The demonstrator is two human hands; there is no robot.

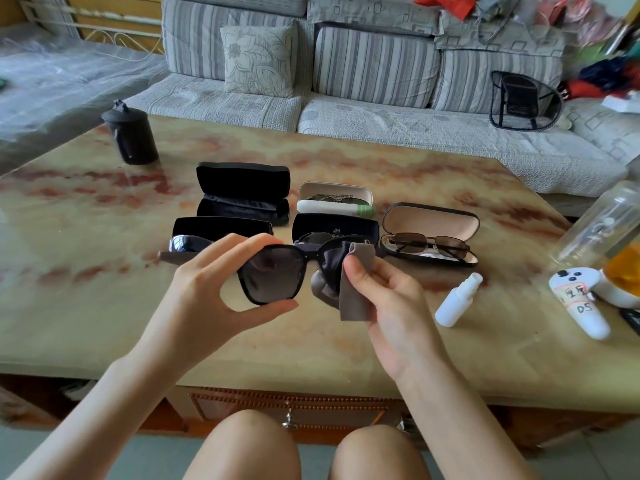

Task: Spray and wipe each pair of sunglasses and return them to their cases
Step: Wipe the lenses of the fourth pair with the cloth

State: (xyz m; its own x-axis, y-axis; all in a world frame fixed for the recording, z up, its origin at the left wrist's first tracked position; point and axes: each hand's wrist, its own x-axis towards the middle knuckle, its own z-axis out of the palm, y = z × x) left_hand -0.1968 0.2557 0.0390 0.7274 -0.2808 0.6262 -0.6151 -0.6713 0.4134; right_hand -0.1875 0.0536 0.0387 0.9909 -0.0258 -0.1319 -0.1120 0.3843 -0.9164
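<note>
Head view: left hand (pixel 207 285) pinches the black sunglasses (pixel 273 271) by 1 lens rim, right hand (pixel 388 299) pinches a grey cloth (pixel 356 299) over the other lens. Spray bottle (pixel 457 301) lies right of it; 5 open cases (pixel 242 181) beyond both hands

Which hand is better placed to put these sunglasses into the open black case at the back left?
Left, probably. The left hand already pinches the sunglasses by the frame, and the back-left black case stands open just beyond it, no glasses visible inside. The right hand holds the grey cloth.
</note>
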